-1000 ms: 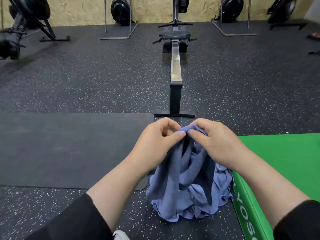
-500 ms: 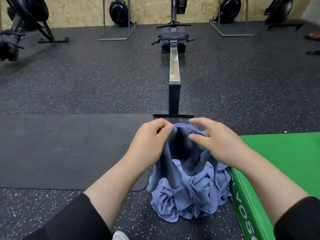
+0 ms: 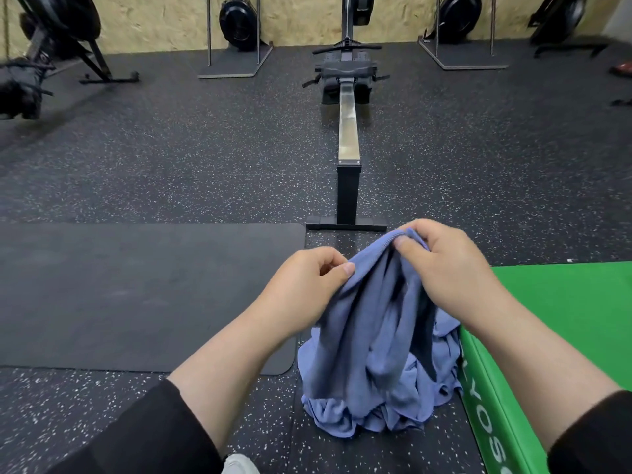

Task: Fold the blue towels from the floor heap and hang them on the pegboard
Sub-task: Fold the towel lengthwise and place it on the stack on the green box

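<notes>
Fingers of both our hands pinch the towel's top hem, right hand higher, cloth hanging straight down to the floor heap.

I see a dark speckled rubber floor filling most of the frame. A plain black mat lies flat on it at centre left. A heap of blue towels sits on the floor at lower centre, just beside the mat's lower right corner and touching a green pad at lower right. A rowing machine stands at upper centre, its rear foot near the mat's upper right corner. Further machines stand along the top edge.
</notes>
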The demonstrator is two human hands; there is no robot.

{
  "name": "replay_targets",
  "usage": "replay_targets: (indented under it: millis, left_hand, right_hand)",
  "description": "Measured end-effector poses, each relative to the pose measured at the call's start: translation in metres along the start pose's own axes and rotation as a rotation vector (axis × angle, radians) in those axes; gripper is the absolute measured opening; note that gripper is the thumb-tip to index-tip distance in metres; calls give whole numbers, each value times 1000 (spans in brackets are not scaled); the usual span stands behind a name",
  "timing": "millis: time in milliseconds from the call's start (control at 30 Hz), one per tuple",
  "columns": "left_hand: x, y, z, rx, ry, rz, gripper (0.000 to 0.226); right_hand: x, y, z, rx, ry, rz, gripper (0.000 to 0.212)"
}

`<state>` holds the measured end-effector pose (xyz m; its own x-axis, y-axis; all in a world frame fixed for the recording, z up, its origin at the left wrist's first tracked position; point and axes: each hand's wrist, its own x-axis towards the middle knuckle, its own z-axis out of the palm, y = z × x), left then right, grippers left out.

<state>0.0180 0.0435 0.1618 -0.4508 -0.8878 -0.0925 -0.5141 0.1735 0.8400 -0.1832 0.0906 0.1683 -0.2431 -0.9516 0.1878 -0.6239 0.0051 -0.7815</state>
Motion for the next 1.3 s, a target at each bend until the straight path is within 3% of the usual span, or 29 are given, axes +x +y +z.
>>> replay_targets:
  millis: [100, 233, 400, 500, 567, 600, 867, 1100, 1200, 1300]
  left_hand:
    - [1, -6, 0, 96, 26, -28, 25]
    - [2, -1, -2, 68, 126, 49, 23]
    - [-1, 6, 3, 12, 71, 101, 21]
    - [-1, 7, 3, -21, 55, 126, 19]
    - [0, 6, 2, -54, 72, 133, 20]
    - [0, 6, 2, -64, 80, 137, 22]
    - [3, -5, -5, 155, 55, 17, 25]
    - [0, 3, -6, -7, 136, 10, 23]
    - [-3, 10, -3, -5, 74, 41, 21]
    - [-4, 11, -1, 12, 22, 72, 23]
  right_hand:
    - [3, 9, -5, 1, 71, 71, 18]
    - [0, 12, -5, -162, -137, 123, 9]
    - [-5, -1, 2, -158, -291, 0, 44]
    - [-5, -2, 8, -116, -334, -67, 31]
    - [-5, -2, 11, -95, -327, -74, 8]
    - [-5, -2, 11, -94, -315, -81, 6]
    - [2, 10, 1, -137, 13, 52, 17]
    - [-1, 10, 3, -117, -168, 68, 9]
    - [-5, 2, 7, -114, -260, -23, 36]
    - [-6, -2, 11, -102, -299, -51, 38]
